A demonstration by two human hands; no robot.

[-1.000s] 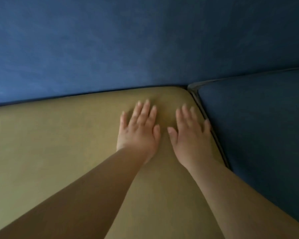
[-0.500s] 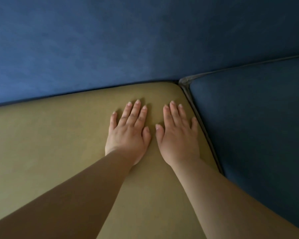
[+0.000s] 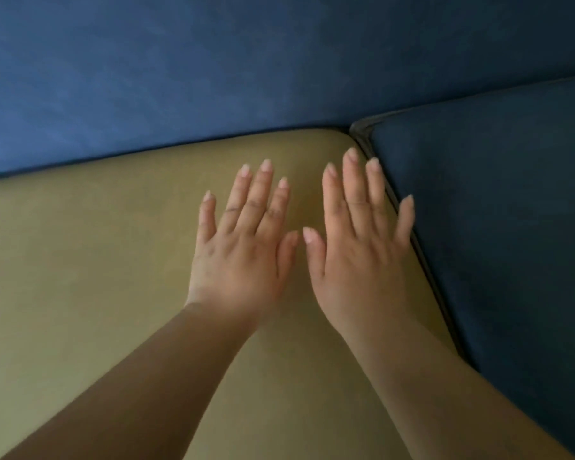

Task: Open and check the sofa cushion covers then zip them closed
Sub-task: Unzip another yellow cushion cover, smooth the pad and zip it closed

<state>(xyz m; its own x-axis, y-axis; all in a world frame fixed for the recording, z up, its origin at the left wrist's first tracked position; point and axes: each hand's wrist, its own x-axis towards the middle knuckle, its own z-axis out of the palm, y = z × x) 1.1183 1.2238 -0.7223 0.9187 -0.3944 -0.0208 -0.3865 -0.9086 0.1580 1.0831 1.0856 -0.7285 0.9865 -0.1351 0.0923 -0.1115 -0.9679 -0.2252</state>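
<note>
Olive seat cushion fills lower frame; left hand and right hand flat, fingers spread, holding nothing; likely soft, bulky, best gripped at right edge beside blue cushion.

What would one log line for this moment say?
left hand: open, flat over tan cushion | right hand: open, by blue cushion | zipper: not in view

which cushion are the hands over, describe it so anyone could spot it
Start at the sofa's blue backrest across the top. Below it two seat cushions lie side by side; yours is the olive-yellow cushion on the left, under the left hand and right hand. Its neighbour, the navy cushion, has dark piped edging; colour alone sets them apart.
</note>
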